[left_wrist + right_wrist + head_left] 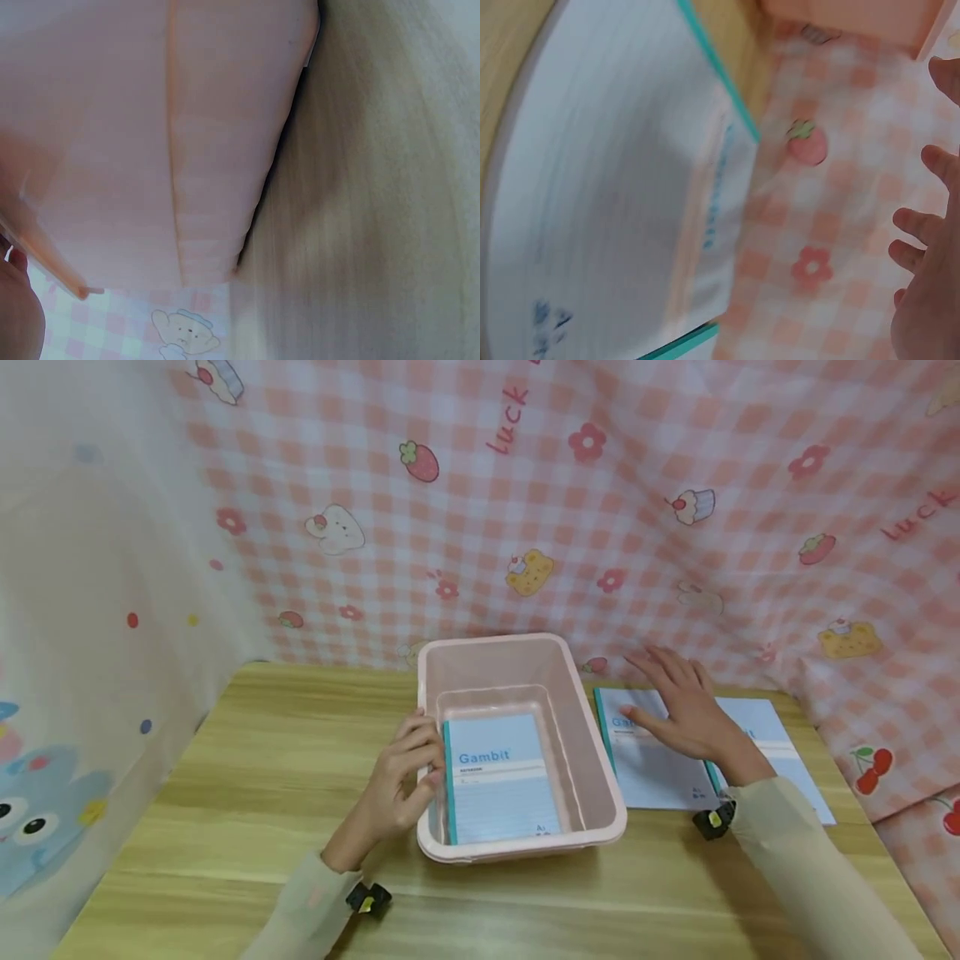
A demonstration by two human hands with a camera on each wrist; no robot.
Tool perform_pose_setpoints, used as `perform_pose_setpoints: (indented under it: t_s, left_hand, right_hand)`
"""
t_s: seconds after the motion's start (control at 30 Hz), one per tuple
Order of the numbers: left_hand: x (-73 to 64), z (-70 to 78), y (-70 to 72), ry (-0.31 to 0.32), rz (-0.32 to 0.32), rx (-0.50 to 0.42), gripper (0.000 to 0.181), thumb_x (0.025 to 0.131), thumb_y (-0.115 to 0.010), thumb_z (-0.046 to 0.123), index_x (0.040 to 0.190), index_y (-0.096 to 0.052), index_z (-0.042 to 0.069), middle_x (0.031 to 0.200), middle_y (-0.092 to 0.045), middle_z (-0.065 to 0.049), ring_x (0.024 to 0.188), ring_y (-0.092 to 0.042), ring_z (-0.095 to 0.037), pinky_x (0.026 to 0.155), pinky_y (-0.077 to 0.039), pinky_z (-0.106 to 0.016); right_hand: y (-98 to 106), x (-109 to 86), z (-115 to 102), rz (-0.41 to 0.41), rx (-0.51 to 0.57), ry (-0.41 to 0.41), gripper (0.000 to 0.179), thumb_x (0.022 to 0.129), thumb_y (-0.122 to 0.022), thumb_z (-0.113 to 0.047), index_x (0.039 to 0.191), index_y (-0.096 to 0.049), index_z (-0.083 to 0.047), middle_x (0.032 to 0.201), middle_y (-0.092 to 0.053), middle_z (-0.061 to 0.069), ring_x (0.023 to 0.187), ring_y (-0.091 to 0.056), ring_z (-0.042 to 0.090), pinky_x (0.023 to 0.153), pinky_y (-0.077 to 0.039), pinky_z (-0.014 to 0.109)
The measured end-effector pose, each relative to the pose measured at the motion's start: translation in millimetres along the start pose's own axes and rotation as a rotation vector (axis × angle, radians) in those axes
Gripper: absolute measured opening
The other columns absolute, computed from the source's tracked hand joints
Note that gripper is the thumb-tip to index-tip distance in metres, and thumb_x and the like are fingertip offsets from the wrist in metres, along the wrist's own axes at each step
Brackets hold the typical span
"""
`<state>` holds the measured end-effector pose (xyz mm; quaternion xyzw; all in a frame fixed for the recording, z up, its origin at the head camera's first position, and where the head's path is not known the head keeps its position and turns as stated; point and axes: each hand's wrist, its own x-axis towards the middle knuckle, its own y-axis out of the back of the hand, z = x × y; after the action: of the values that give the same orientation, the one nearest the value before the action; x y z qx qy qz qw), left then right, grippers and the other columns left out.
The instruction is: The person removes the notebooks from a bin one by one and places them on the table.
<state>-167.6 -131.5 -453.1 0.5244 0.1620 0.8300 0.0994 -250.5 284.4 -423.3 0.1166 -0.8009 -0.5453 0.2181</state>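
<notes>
A pale pink plastic basin (495,647) stands mid-table, and a light blue Gambit notebook (502,785) lies flat inside it. My left hand (405,772) grips the basin's left rim, fingers hooked over the edge; the left wrist view shows the basin's outer wall (112,135) close up. Over a second Gambit notebook (645,772), right of the basin, hovers my right hand (686,710), fingers spread and holding nothing. In the right wrist view those fingers (922,225) hang apart from the notebook cover (622,172). A third notebook (787,752) lies farther right, partly behind the right forearm.
Everything stands on a wood-grain table (247,793). A pink checked cloth (465,527) with printed fruit and flowers hangs right behind the table's back edge, and a pale printed cloth (97,568) covers the left side. Each wrist wears a small black device.
</notes>
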Motion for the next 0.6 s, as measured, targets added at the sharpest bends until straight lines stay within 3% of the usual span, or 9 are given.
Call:
perform_pose_setpoints:
  t_s: [0.3, 0.6]
  left_hand:
    - [1.5, -2.4, 0.7, -0.004, 0.011, -0.003, 0.017, 0.083, -0.049, 0.008, 0.067, -0.053, 0.010, 0.077, -0.052, -0.003, 0.088, -0.048, -0.023, 0.105, -0.032, -0.050]
    - [-0.6, -1.2, 0.1, 0.020, 0.001, 0.008, 0.014, 0.079, -0.049, 0.006, 0.067, -0.052, 0.012, 0.077, -0.051, -0.003, 0.090, -0.048, -0.024, 0.104, -0.032, -0.045]
  right_hand:
    - [14.0, 20.6, -33.4, 0.041, 0.000, 0.048, 0.080, 0.095, -0.062, -0.051, 0.162, -0.025, -0.031, 0.170, -0.018, 0.012, 0.156, -0.014, 0.040, 0.117, -0.009, 0.070]
    - [29.5, 40.9, -65.3, 0.052, -0.015, 0.075, 0.082, 0.093, -0.061, -0.057, 0.162, -0.027, -0.029, 0.170, -0.019, 0.012, 0.156, -0.015, 0.037, 0.118, -0.013, 0.068]
